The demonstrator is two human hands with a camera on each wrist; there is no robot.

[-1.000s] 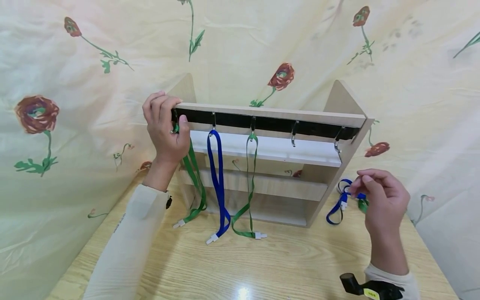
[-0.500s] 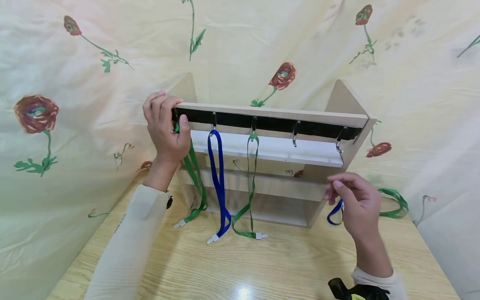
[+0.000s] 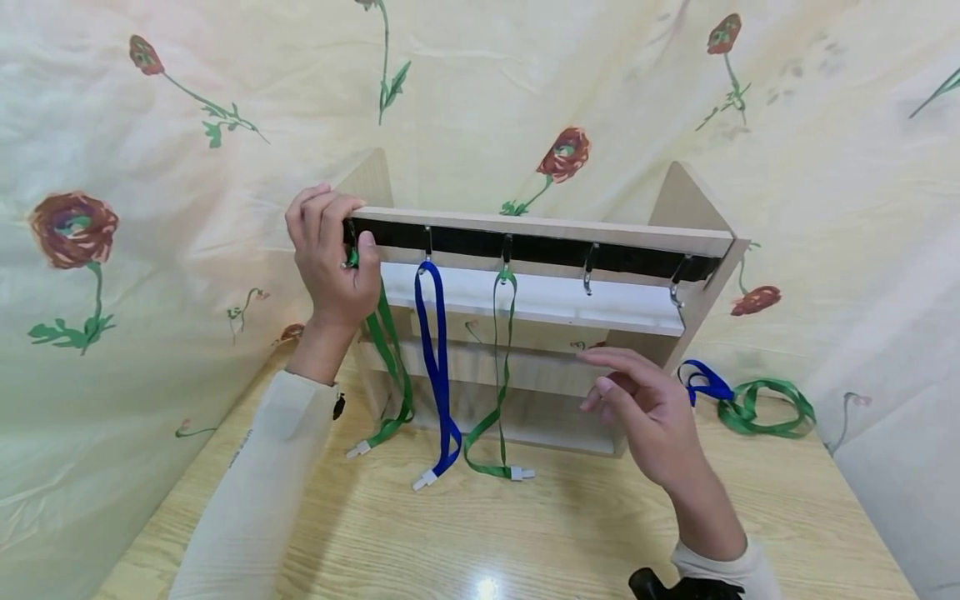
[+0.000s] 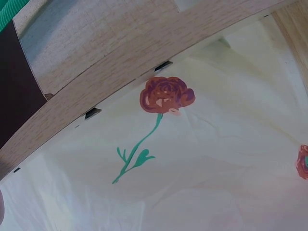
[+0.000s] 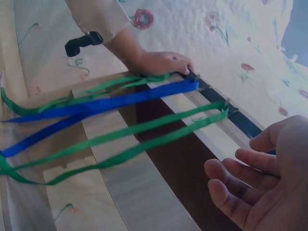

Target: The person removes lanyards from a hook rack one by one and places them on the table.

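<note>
A wooden shelf rack [image 3: 480, 367] stands on the table, with a black hook strip [image 3: 551, 249] along its upper front. My left hand [image 3: 330, 258] grips the rack's top left corner, fingers over the edge and thumb in front. From the hooks hang a green lanyard [image 3: 389, 354] at the left, a blue lanyard [image 3: 432, 354] beside it and another green lanyard [image 3: 495, 411] in the middle. Two hooks at the right carry nothing. In front of the rack's right side, my right hand [image 3: 652, 417] is in the air, fingers loosely bent, holding nothing.
On the table right of the rack lie a blue lanyard [image 3: 708, 382] and a coiled green lanyard [image 3: 798, 408]. A flower-printed cloth [image 3: 465, 83] hangs behind and at the sides. White clips [image 3: 521, 472] end the hanging lanyards.
My right hand has moved left, from over the loose lanyards to in front of the rack, uncovering the coiled green one. My left hand has stayed on the corner.
</note>
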